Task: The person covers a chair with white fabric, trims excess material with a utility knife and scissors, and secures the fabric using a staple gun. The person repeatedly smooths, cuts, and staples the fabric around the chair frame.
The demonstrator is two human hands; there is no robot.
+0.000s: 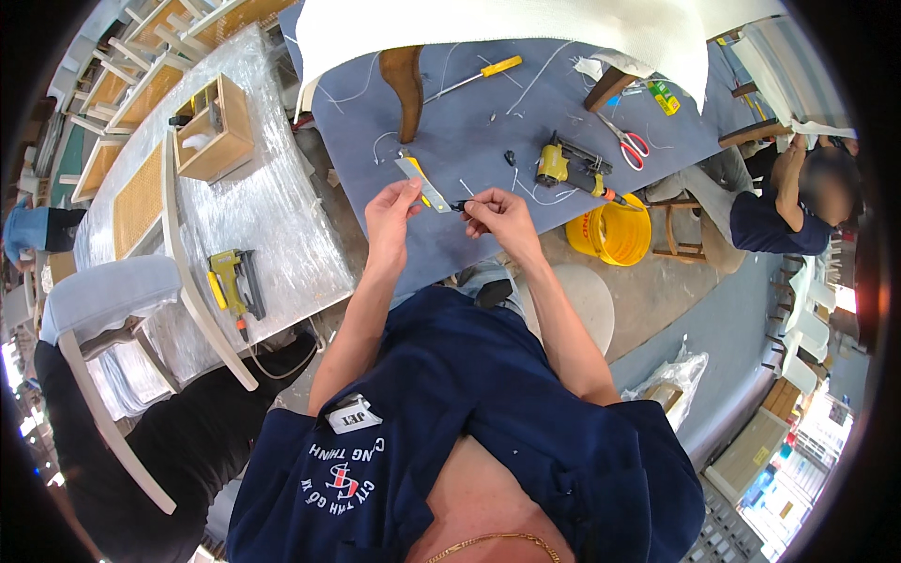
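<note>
Head view showed the left hand pinching a silver-and-yellow utility knife over the blue-grey worktop; the right hand's fingertips gripped a small black piece just beside the knife's lower end. Red-handled scissors lay near a pneumatic stapler.

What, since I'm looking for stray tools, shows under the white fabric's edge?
One brown leg on the left and another on the right stick out beneath the fabric, with a screwdriver between them on the table. Anything farther back is covered.
</note>
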